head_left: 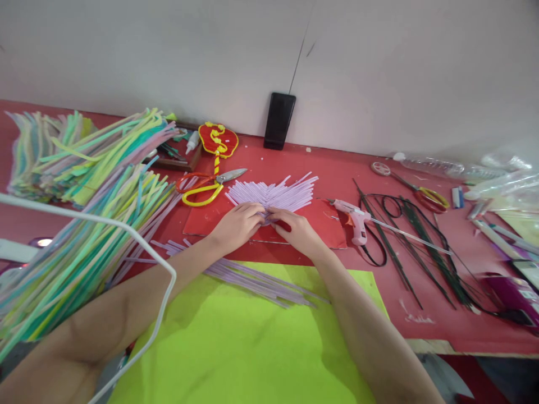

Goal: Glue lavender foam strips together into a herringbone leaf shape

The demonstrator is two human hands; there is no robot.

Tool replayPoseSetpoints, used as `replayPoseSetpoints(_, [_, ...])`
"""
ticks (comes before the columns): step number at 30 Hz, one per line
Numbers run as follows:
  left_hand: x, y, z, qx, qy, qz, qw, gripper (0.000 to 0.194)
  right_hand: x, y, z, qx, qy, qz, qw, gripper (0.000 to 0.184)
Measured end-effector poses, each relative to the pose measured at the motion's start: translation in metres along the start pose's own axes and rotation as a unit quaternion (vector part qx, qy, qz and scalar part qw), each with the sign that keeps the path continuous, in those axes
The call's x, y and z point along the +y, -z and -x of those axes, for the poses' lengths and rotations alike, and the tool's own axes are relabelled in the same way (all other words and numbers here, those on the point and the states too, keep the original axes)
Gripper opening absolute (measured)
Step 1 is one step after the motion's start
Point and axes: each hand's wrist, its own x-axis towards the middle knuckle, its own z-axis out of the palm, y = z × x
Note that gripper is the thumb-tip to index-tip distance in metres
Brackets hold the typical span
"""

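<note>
Lilac pipe cleaners (pixel 290 193) are arranged in a wing-like fan over a red board (pixel 324 227) in front of me. My left hand (pixel 240 224) is closed at the fan's lower middle, its fingertips pressed on the stems. From the other side, my right hand (pixel 295 227) pinches the same spot, thumb and fingers close to the left fingertips. My fingers hide the lower end of the fan. Loose lilac stems (pixel 256 283) lie nearer to me, partly on a yellow-green sheet (pixel 248 342). Scissors (pixel 206 188) with red and yellow handles rest left of the fan.
Piles of coloured pipe cleaners (pixel 96 224) cover the left side, crossed by a white bent tube (pixel 138 238). A pink glue gun (pixel 357 221), green stems (pixel 429 247) and more scissors (pixel 427 196) lie right. A black phone (pixel 279 120) leans on the wall.
</note>
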Motion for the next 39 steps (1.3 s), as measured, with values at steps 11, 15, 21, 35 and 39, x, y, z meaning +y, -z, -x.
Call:
replayPoseSetpoints(11, [0.0026, 0.0031, -0.002, 0.021, -0.089, -0.095, 0.991, 0.022, 0.0034, -0.0038, -0.0009, 0.019, 0.005, -0.015, 1.0, 0.024])
replayPoseSetpoints(15, [0.0002, 0.0004, -0.0014, 0.016, -0.077, -0.06, 0.995, 0.023, 0.0021, -0.004, -0.0016, 0.025, -0.001, -0.023, 0.999, 0.023])
replayPoseSetpoints(21, [-0.0014, -0.0021, -0.0008, 0.009, -0.062, -0.038, 0.997, 0.022, -0.0008, -0.0036, -0.0021, 0.031, -0.008, -0.021, 0.999, 0.022])
replayPoseSetpoints(35, [-0.003, -0.0005, -0.0079, -0.036, -0.071, -0.043, 0.996, 0.026, -0.0008, -0.003, -0.0019, 0.022, -0.005, -0.032, 0.999, 0.023])
replayPoseSetpoints(39, [-0.0037, 0.0008, -0.0086, -0.043, -0.069, -0.039, 0.996, 0.026, -0.0015, -0.0028, -0.0024, 0.025, -0.004, -0.033, 0.999, 0.023])
